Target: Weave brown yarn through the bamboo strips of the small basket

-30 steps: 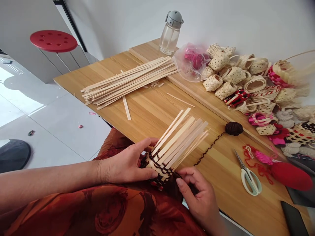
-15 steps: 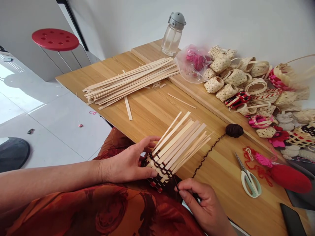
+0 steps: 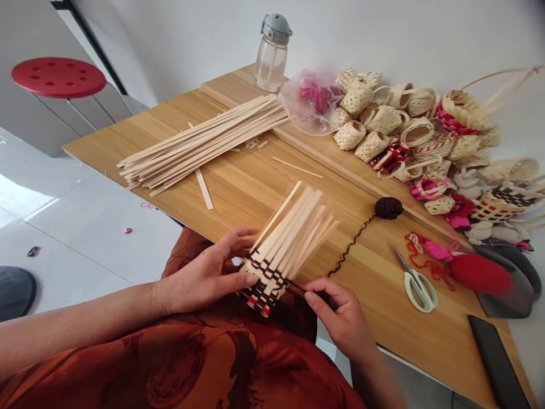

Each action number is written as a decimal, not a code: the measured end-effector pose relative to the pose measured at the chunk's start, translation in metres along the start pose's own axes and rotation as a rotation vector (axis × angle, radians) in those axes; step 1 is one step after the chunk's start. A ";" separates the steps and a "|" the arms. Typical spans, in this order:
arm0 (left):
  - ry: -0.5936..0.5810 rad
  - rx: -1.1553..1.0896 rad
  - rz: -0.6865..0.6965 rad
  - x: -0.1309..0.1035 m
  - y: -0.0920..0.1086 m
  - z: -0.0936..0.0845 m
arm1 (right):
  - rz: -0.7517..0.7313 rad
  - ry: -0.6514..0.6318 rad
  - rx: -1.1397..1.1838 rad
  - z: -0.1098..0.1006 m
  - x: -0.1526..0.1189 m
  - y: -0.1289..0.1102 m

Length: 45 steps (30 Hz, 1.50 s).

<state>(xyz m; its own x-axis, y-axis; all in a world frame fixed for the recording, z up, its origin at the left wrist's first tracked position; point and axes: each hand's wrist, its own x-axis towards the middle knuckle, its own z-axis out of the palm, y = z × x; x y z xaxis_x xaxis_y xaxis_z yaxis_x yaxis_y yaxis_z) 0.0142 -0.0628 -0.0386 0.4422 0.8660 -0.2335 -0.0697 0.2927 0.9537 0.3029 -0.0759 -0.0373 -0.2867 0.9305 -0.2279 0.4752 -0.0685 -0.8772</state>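
Note:
A half-woven basket (image 3: 266, 287) of pale wood strips leans over my lap, its loose strip ends fanning up to the right. Dark brown and red yarn crosses its lower wall. My left hand (image 3: 217, 267) grips the basket from the left, thumb on the near side; the other fingers are partly hidden behind it. At the basket's right, my right hand (image 3: 334, 309) pinches the dark brown yarn (image 3: 297, 287), drawn taut from the wall. More of this yarn trails over the table to a dark ball (image 3: 388, 208).
On the wooden table (image 3: 238, 199) lie a bundle of wood strips (image 3: 204, 145), scissors (image 3: 417, 281), red yarn (image 3: 479, 274) and a black phone (image 3: 496, 358). A water bottle (image 3: 271, 57) and many small woven baskets (image 3: 385, 119) stand along the wall. A red stool (image 3: 59, 78) is at the left.
The view has shifted, so the table's things sit further left. My right hand has drawn the yarn out to the right, away from the basket. My left hand keeps its hold.

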 end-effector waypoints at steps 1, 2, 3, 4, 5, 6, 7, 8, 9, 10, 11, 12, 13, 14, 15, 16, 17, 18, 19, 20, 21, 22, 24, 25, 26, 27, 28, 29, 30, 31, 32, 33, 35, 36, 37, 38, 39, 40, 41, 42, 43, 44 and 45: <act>-0.005 -0.030 0.006 0.000 0.000 -0.001 | 0.007 0.027 0.025 0.001 0.001 0.002; -0.010 -0.055 0.001 0.000 -0.001 -0.002 | 0.018 0.047 0.051 0.002 0.002 0.003; -0.012 -0.065 -0.011 0.000 -0.001 -0.003 | 0.029 0.062 0.079 0.003 0.004 0.005; -0.009 -0.052 -0.020 0.000 -0.001 -0.003 | 0.040 0.072 0.106 0.005 0.006 0.006; -0.001 -0.025 -0.023 0.000 -0.001 -0.004 | 0.050 0.078 0.132 0.006 0.008 0.007; 0.013 0.014 -0.024 -0.001 0.000 -0.005 | 0.062 0.084 0.155 0.008 0.010 0.008; 0.030 0.059 -0.022 -0.002 0.000 -0.005 | 0.073 0.087 0.170 0.010 0.013 0.007; 0.048 0.109 -0.018 -0.003 0.001 -0.006 | 0.083 0.083 0.175 0.012 0.015 0.006; 0.070 0.158 -0.011 -0.004 0.002 -0.006 | 0.089 0.073 0.177 0.013 0.018 0.005; 0.094 0.208 -0.001 -0.005 0.003 -0.007 | 0.092 0.057 0.181 0.015 0.021 0.003; 0.113 0.257 0.013 -0.007 0.004 -0.007 | 0.090 0.038 0.189 0.017 0.023 0.001; 0.123 0.309 0.032 -0.008 0.005 -0.007 | 0.088 0.018 0.203 0.019 0.026 -0.002; 0.126 0.362 0.055 -0.009 0.006 -0.008 | 0.083 0.000 0.222 0.020 0.028 -0.003; 0.124 0.416 0.081 -0.010 0.006 -0.008 | 0.077 -0.010 0.243 0.022 0.031 -0.005; 0.121 0.469 0.109 -0.011 0.007 -0.008 | 0.067 -0.011 0.263 0.024 0.032 -0.006; 0.121 0.523 0.136 -0.012 0.007 -0.008 | 0.057 -0.008 0.283 0.026 0.034 -0.007; 0.128 0.577 0.164 -0.013 0.008 -0.008 | 0.048 0.001 0.303 0.027 0.035 -0.007; 0.141 0.629 0.191 -0.014 0.009 -0.008 | 0.042 0.008 0.325 0.029 0.036 -0.008; 0.155 0.679 0.216 -0.014 0.009 -0.008 | 0.039 0.012 0.343 0.030 0.036 -0.008; 0.170 0.723 0.235 -0.015 0.010 -0.007 | 0.040 0.014 0.356 0.031 0.036 -0.008; 0.181 0.757 0.251 -0.015 0.011 -0.006 | 0.041 0.012 0.363 0.032 0.036 -0.008; 0.191 0.778 0.265 -0.016 0.011 -0.005 | 0.042 0.010 0.367 0.032 0.036 -0.009; 0.197 0.804 0.293 -0.016 0.012 -0.003 | 0.042 0.017 0.378 0.033 0.034 -0.010; 0.189 0.818 0.305 -0.016 0.012 -0.002 | 0.044 0.024 0.385 0.033 0.033 -0.011; 0.175 0.832 0.313 -0.015 0.012 -0.001 | 0.048 0.028 0.392 0.033 0.032 -0.011; 0.156 0.844 0.316 -0.015 0.012 -0.001 | 0.051 0.030 0.400 0.033 0.030 -0.012; 0.137 0.851 0.316 -0.014 0.012 0.000 | 0.053 0.028 0.409 0.033 0.029 -0.012; 0.124 0.853 0.314 -0.014 0.012 0.000 | 0.054 0.024 0.418 0.033 0.027 -0.012; 0.120 0.851 0.314 -0.014 0.011 0.001 | 0.052 0.021 0.427 0.034 0.026 -0.012; 0.124 0.849 0.317 -0.014 0.011 0.001 | 0.048 0.023 0.435 0.034 0.024 -0.012; 0.134 0.850 0.326 -0.014 0.011 0.001 | 0.044 0.025 0.440 0.034 0.023 -0.012; 0.145 0.852 0.334 -0.014 0.011 0.002 | 0.042 0.029 0.444 0.035 0.021 -0.011; 0.152 0.844 0.344 -0.015 0.011 0.002 | 0.044 0.033 0.451 0.036 0.020 -0.010; 0.150 0.832 0.346 -0.015 0.010 0.003 | 0.049 0.033 0.457 0.036 0.019 -0.010; 0.143 0.821 0.343 -0.015 0.010 0.003 | 0.055 0.033 0.467 0.037 0.019 -0.009; 0.133 0.812 0.340 -0.015 0.009 0.004 | 0.063 0.033 0.477 0.038 0.019 -0.009; 0.121 0.809 0.337 -0.015 0.009 0.004 | 0.070 0.035 0.486 0.039 0.018 -0.008; 0.110 0.813 0.335 -0.015 0.009 0.004 | 0.075 0.036 0.495 0.039 0.018 -0.007; 0.100 0.824 0.333 -0.015 0.008 0.004 | 0.080 0.036 0.504 0.040 0.018 -0.006; 0.089 0.838 0.328 -0.014 0.009 0.005 | 0.083 0.036 0.514 0.041 0.018 -0.006; 0.081 0.851 0.320 -0.014 0.009 0.005 | 0.084 0.038 0.521 0.042 0.017 -0.005; 0.076 0.861 0.312 -0.015 0.009 0.005 | 0.086 0.039 0.526 0.042 0.017 -0.005; 0.078 0.871 0.305 -0.015 0.008 0.005 | 0.087 0.042 0.528 0.043 0.017 -0.005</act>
<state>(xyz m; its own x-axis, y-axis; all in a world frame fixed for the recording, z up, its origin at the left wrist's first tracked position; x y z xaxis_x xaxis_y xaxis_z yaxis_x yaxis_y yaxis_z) 0.0115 -0.0752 -0.0261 0.4517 0.8894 0.0696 0.5372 -0.3334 0.7748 0.2601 -0.0755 -0.0544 -0.2258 0.9263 -0.3015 0.0093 -0.3075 -0.9515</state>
